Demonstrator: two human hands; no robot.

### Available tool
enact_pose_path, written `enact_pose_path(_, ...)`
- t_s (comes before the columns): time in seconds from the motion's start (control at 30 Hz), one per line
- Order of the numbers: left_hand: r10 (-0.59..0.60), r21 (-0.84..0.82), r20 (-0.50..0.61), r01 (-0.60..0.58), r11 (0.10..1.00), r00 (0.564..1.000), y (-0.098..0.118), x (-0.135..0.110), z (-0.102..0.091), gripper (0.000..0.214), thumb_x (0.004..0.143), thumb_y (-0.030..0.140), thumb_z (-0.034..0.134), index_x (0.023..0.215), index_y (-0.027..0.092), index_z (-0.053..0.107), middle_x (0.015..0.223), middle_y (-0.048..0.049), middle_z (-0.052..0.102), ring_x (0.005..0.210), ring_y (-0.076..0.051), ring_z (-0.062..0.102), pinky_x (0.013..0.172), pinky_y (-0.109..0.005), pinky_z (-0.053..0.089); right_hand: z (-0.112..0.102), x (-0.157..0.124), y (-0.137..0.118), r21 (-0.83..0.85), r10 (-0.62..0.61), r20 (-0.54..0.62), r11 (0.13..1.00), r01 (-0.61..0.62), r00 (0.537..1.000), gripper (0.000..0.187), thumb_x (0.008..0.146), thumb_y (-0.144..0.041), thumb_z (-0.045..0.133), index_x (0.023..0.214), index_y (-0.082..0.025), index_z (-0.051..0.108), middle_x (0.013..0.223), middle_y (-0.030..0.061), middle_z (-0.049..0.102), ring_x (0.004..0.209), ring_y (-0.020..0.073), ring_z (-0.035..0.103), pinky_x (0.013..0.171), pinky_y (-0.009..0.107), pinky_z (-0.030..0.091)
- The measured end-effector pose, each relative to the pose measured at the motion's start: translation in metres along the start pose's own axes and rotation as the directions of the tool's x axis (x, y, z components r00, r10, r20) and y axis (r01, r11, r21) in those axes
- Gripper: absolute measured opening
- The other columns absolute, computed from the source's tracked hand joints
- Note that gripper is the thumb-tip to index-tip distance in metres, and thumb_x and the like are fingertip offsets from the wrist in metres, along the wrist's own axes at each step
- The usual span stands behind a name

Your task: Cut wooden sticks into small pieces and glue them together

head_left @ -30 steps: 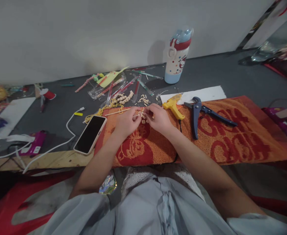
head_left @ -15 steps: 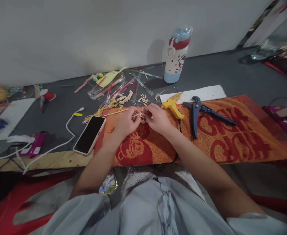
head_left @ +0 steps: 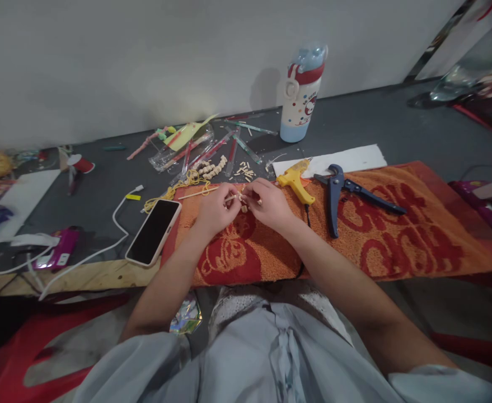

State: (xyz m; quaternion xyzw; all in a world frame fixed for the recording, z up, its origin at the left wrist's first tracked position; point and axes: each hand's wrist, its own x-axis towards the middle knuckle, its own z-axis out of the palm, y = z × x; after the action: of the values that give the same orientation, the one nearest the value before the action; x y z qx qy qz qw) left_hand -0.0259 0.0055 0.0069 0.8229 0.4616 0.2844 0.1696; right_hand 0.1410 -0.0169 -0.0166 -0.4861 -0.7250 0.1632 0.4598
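Observation:
Over the orange and red towel [head_left: 233, 263], my two hands meet with their fingertips close together. My left hand [head_left: 214, 211] is closed in a pinch on a short, thin wooden stick [head_left: 231, 198]. Opposite it, my right hand [head_left: 270, 208] pinches a small pale wooden piece at the stick's end; the fingers hide most of it. Just below the fingertips a little wooden block [head_left: 244, 209] lies on the towel. A longer wooden stick [head_left: 197, 192] rests to the left of my left hand.
Right of my hands lie a yellow glue gun [head_left: 296, 182] and a blue-handled cutter [head_left: 334, 196]. Behind them stand a bottle [head_left: 302, 101], cut stick pieces [head_left: 244, 170] and wooden blocks [head_left: 212, 168]. A phone [head_left: 154, 232] and white cable [head_left: 115, 215] are at left.
Almost nothing differs. Both hands keep their pinch over the towel, with only a slight shift of the fingertips and of the whole view.

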Motion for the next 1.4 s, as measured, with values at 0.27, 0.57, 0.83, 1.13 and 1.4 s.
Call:
enact_pose_path(0.27, 0.014, -0.027, 0.04, -0.013, 1.0, 0.999, -0.002, 0.002, 0.001, 0.008, 0.079, 0.018, 0.05, 0.084, 0.021, 0.046, 0.071, 0.0028, 0.055, 0.06, -0.011, 0.05, 0.058, -0.024, 0.038, 0.001, -0.001, 0.001, 0.002, -0.042, -0.015, 0.999, 0.042, 0.999, 0.009, 0.084, -0.013, 0.054, 0.079, -0.02, 0.056, 0.082, 0.0063, 0.06, 0.078, 0.0201, 0.056, 0.07, 0.031, 0.044)
enact_pose_path(0.57, 0.108, -0.119, 0.106, -0.095, 0.988, 0.988, -0.006, 0.003, 0.003, 0.004, 0.088, 0.02, 0.038, 0.087, 0.023, 0.038, 0.075, 0.0004, 0.052, 0.064, -0.014, 0.048, 0.061, -0.028, 0.038, 0.001, -0.001, 0.0, 0.004, -0.033, -0.002, 0.999, 0.033, 0.999, 0.013, 0.082, -0.009, 0.052, 0.079, -0.021, 0.054, 0.082, 0.0061, 0.059, 0.079, 0.0208, 0.056, 0.072, 0.033, 0.045)
enact_pose_path(0.83, 0.122, -0.093, 0.112, -0.112, 0.989, 0.986, -0.01, 0.004, 0.003, 0.004, 0.089, 0.019, 0.038, 0.089, 0.023, 0.038, 0.079, -0.0005, 0.054, 0.067, -0.015, 0.05, 0.063, -0.027, 0.041, 0.001, -0.001, 0.0, 0.004, -0.017, 0.005, 1.0, 0.017, 1.0, 0.013, 0.081, -0.009, 0.05, 0.079, -0.021, 0.055, 0.083, 0.0065, 0.059, 0.079, 0.021, 0.055, 0.072, 0.033, 0.045)
enact_pose_path(1.13, 0.099, -0.102, 0.139, -0.085, 0.991, 0.985, -0.008, 0.004, 0.002, 0.005, 0.089, 0.019, 0.038, 0.088, 0.024, 0.037, 0.081, -0.0012, 0.053, 0.07, -0.016, 0.05, 0.066, -0.029, 0.042, 0.0, -0.001, -0.001, 0.0, -0.026, 0.003, 1.0, 0.026, 1.0, 0.013, 0.081, -0.009, 0.051, 0.079, -0.02, 0.055, 0.083, 0.007, 0.06, 0.08, 0.0214, 0.056, 0.073, 0.033, 0.045)
enact_pose_path(1.4, 0.102, -0.092, 0.135, -0.089, 0.992, 0.986, -0.007, 0.004, 0.0, 0.003, 0.089, 0.021, 0.039, 0.087, 0.023, 0.038, 0.081, -0.0012, 0.054, 0.068, -0.015, 0.05, 0.064, -0.028, 0.04, 0.0, -0.001, 0.0, -0.001, -0.018, 0.008, 1.0, 0.018, 1.0, 0.014, 0.079, -0.007, 0.051, 0.079, -0.02, 0.057, 0.084, 0.0075, 0.062, 0.082, 0.0223, 0.057, 0.074, 0.034, 0.046)
